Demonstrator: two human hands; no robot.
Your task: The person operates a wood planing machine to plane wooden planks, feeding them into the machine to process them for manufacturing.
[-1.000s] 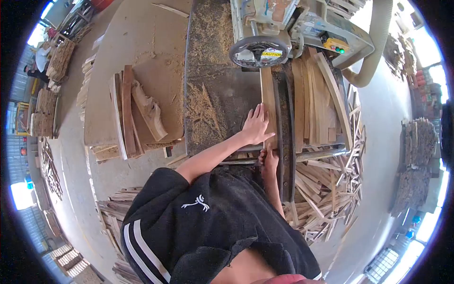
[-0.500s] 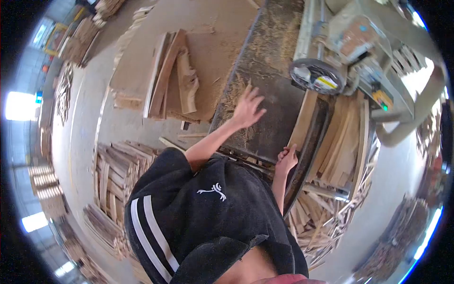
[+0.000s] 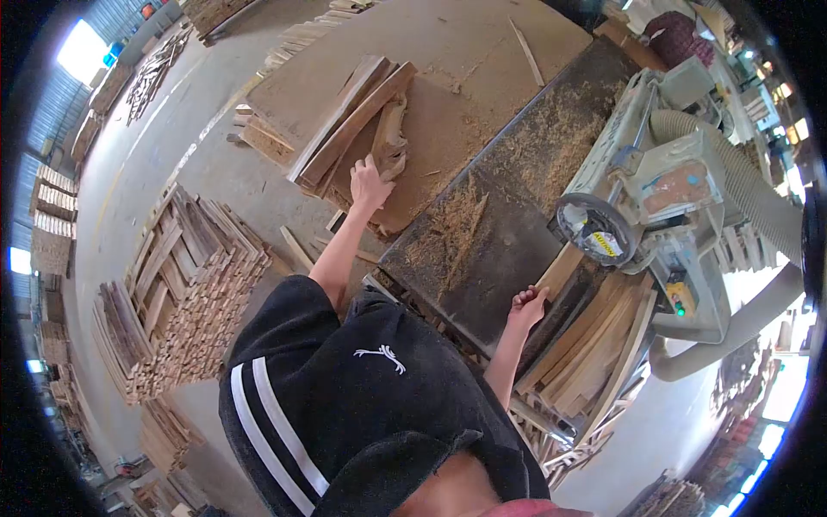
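Note:
My left hand is at the near end of a rough-edged wooden board, its fingers and thumb around that end. This board lies beside longer wooden planks on the sheet-topped table to the left. My right hand is closed on the near end of a narrow wooden board. That board lies along the right side of the dark machine table, and its far end disappears under the saw machine's round guard.
Sawdust covers much of the machine table. Cut boards are piled to its right, near a thick ribbed hose. Stacked wood strips stand on the floor at left. A thin strip lies on the brown sheet.
My left hand has moved left from above the machine table to the rough-edged board. My right hand stays on the narrow board's near end. The view has turned to the left.

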